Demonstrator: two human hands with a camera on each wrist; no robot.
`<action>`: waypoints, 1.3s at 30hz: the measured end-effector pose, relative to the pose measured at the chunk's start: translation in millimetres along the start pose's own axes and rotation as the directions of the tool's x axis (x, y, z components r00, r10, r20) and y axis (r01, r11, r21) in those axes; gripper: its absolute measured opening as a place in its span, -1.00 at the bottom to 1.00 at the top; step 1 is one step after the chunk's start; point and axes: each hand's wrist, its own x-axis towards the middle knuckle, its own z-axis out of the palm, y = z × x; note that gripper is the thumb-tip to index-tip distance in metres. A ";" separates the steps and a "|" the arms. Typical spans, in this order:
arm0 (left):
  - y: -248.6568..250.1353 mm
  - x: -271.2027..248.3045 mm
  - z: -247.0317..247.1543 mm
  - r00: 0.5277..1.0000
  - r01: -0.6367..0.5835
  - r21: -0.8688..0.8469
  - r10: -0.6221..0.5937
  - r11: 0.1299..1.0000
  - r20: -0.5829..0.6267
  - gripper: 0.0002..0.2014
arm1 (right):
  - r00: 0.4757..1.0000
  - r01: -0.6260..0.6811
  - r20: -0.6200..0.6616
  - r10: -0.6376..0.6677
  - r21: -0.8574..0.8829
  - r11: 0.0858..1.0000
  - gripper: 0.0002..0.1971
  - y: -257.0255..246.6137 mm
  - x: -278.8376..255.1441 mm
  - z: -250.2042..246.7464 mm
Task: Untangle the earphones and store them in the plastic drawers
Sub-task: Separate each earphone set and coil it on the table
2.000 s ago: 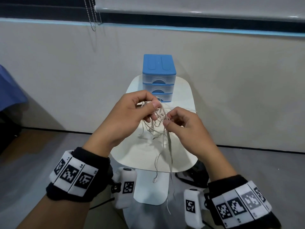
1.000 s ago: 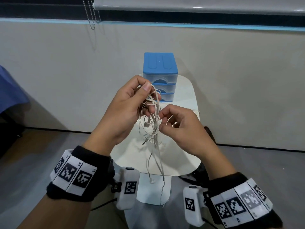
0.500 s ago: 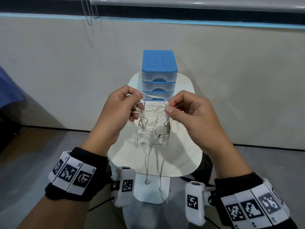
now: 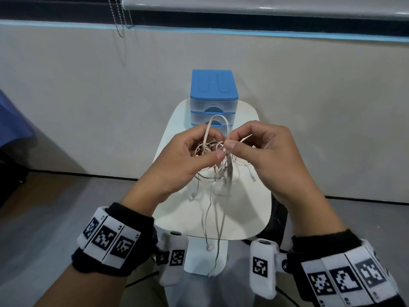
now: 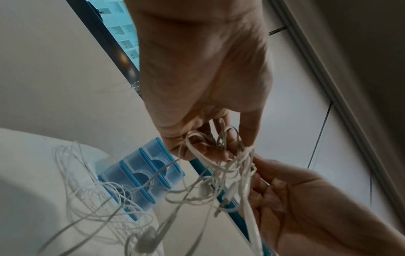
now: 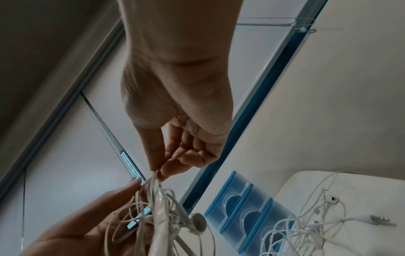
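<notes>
A tangle of white earphones [image 4: 218, 151] hangs between both hands above a small white table [image 4: 247, 209]. My left hand [image 4: 210, 145] grips the bundle with thumb and curled fingers. My right hand [image 4: 232, 140] pinches a flat cable strand beside it. A flat loop [image 4: 218, 118] stands up above the hands, and loose ends with an earbud [image 4: 209, 247] dangle past the table's front edge. In the right wrist view the right hand [image 6: 156, 170] pinches strands at the top of the earphone tangle [image 6: 160, 207]. The blue plastic drawers [image 4: 214, 100] stand at the table's back, all shut.
More thin white earphone cable [image 6: 317, 218] lies on the table next to the drawers [image 6: 247, 207]. A beige wall stands right behind the table. A blind's bead chain [image 4: 120, 18] hangs at the upper left. Grey floor surrounds the table.
Half a second ago the hands were spread apart with the cables stretched between them. They have come back together, and a flat loop now sticks up above them.
</notes>
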 end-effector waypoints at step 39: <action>16.8 -4.5 13.8 0.999 0.048 0.223 -0.044 0.974 -0.019 -0.89 | 0.997 -0.065 0.033 0.067 -0.068 0.996 -0.92 -1.6 -6.6 -12.9</action>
